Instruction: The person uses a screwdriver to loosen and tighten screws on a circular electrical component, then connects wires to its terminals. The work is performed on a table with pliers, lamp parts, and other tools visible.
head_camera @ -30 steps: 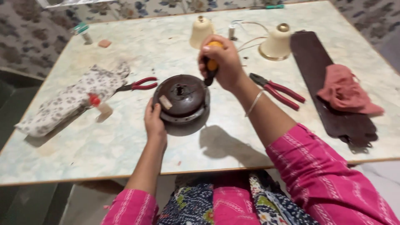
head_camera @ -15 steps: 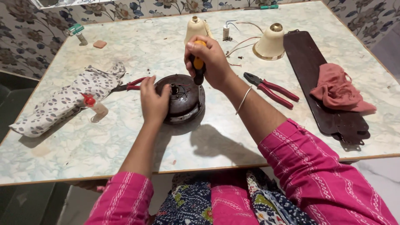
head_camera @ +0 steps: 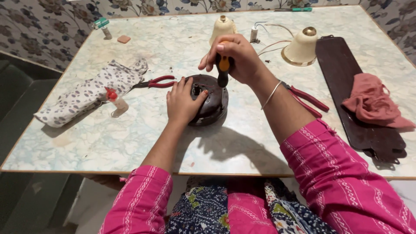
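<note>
Two hands work over a dark round motor housing (head_camera: pixel 212 102) that sits near the middle of the marbled worktop (head_camera: pixel 130 143). The left hand (head_camera: pixel 183 102) lies flat on the housing's left side, fingers spread and pressing down on it, not closed around anything. The right hand (head_camera: pixel 236 58) is clenched around the orange and black handle of a screwdriver (head_camera: pixel 223 69), held upright with its lower end at the top of the housing; the tip itself is hidden. A thin bangle (head_camera: pixel 271 94) circles the right wrist, and both arms wear pink patterned sleeves. Just left of the housing lie red-handled pliers (head_camera: pixel 158 81), their jaws pointing toward a spotted white cloth bundle (head_camera: pixel 89 93) and a small clear bottle with a red cap (head_camera: pixel 116 102) beside it. Behind the right forearm a second pair of red-handled pliers (head_camera: pixel 310 99) rests on the worktop. Farther back stand two cream bell-shaped covers (head_camera: pixel 301 47), one of them partly behind the right hand, with a small white part and thin wires (head_camera: pixel 268 37) between them. On the right, a long dark brown blade (head_camera: pixel 346 86) lies flat, with a crumpled pink rag (head_camera: pixel 372 102) on top of it.
</note>
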